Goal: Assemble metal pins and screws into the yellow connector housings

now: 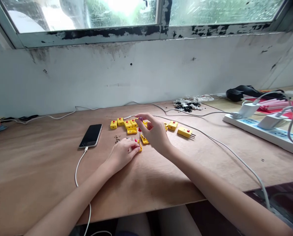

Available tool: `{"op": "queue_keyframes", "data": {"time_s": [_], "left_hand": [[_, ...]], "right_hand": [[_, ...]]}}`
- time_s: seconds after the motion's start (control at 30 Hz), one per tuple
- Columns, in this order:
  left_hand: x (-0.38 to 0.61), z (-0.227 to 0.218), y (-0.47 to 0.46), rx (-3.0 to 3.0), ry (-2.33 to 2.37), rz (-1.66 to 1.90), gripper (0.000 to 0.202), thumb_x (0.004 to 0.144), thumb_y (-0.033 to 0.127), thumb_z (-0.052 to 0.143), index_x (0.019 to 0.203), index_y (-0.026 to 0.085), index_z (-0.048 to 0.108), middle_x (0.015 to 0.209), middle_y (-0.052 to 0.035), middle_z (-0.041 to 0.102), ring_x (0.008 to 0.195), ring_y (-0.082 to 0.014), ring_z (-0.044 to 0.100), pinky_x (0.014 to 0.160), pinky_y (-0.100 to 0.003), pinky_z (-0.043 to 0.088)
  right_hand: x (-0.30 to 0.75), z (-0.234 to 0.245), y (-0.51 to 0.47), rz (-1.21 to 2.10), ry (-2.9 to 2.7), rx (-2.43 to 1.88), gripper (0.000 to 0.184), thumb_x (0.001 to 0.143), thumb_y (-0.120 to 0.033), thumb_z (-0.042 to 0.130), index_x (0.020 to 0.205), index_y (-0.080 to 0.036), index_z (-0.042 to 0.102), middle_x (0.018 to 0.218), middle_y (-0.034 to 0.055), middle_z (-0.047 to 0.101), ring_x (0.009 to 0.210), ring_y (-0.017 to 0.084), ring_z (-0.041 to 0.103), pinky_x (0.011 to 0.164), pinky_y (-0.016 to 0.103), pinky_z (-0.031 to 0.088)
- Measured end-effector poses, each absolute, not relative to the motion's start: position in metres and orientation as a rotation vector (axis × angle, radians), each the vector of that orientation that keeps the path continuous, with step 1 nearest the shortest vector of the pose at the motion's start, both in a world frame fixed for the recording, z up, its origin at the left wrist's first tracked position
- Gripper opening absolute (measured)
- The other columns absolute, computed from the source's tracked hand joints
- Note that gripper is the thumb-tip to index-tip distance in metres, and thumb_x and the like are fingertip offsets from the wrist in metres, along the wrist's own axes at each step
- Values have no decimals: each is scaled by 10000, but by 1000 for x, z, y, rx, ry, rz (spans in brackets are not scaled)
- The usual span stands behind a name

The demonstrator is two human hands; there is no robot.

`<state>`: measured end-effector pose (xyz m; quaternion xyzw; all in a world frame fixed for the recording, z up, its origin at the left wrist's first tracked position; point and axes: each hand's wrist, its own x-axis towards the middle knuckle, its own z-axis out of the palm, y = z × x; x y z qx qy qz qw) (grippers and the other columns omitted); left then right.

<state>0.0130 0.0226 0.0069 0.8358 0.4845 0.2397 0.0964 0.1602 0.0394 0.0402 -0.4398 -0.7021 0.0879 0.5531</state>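
Note:
My left hand (123,153) rests on the wooden table (50,170), fingers closed on a small yellow connector (139,147) that it pins down. Above it, my right hand (154,131) pinches a thin screwdriver (139,129) with a purple-red handle, held upright with its tip down at that connector. Several more yellow connectors with red dots (126,124) lie in a loose group just beyond my hands. One yellow connector with metal prongs (185,132) lies apart to the right.
A dark phone (91,135) lies left of my hands, with a white cable running off the front edge. Tiny screws (117,138) are scattered beside it. A white power strip (264,129) with plugged-in chargers sits at the right. A wall is close behind.

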Motion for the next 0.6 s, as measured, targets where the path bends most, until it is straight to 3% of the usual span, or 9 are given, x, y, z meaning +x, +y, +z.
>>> {"op": "queue_keyframes", "data": {"time_s": [0.2,0.47,0.6], "left_hand": [[12,6,22,2525,1407,703,186,867,280,500,806,225,668,754,-12,610,723,-175,526,653,-276,429],[11,0,22,2552,1415,659,178,883,279,504,826,206,656,786,-17,615,757,-170,537,675,-270,429],[13,13,20,2594,1488,568,205,902,282,470,839,209,650,843,-30,645,833,-199,544,717,-301,435]], "right_hand": [[164,39,39,325,-1734,-950,278,910,-343,438,1102,-227,601,882,22,665,511,86,498,502,217,403],[161,42,41,378,-1692,-977,218,875,-317,502,1012,-233,649,688,-23,629,418,74,420,443,212,369],[166,38,46,367,-1733,-987,256,885,-336,487,1082,-250,626,724,-14,648,475,87,506,463,209,389]]}}
